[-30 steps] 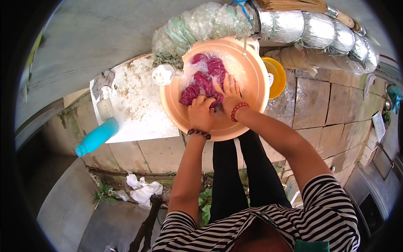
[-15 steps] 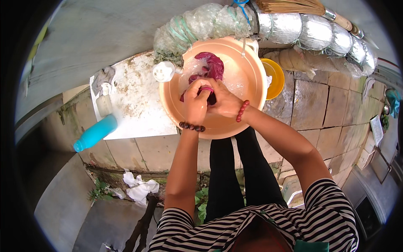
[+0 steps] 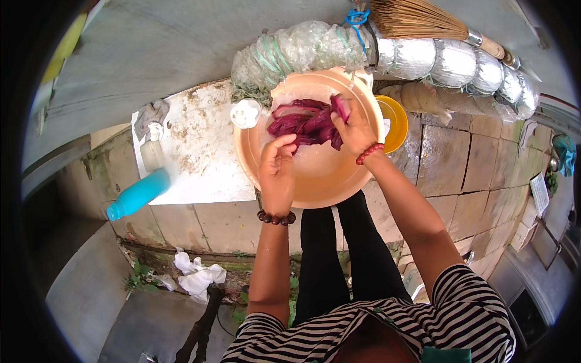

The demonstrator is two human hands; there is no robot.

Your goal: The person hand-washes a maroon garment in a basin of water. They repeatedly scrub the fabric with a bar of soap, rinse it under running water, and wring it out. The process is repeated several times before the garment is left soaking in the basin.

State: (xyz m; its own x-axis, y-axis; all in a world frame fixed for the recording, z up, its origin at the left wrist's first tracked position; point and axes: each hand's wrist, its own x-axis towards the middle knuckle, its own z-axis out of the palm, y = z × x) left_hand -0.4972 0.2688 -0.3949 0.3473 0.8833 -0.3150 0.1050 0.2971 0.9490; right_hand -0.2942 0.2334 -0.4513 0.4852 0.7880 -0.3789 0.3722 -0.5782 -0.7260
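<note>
A wet maroon cloth lies bunched and spread over soapy water in a wide peach basin. My right hand, with a red bead bracelet at its wrist, grips the right end of the cloth and lifts a fold of it. At the near left edge of the cloth is my left hand, palm partly up and fingers curled in, their tips against the fabric. A dark bead bracelet circles the left wrist. The basin hides nothing of either hand.
A yellow basin stands right of the peach one. To the left, a turquoise bottle lies by a stained white board. Wrapped pipes and a straw broom run behind. A white pipe end juts near the basin's left rim.
My hands have moved apart, the right one going rightward with an end of the cloth. The cloth, bunched between both hands before, is now spread wider across the basin.
</note>
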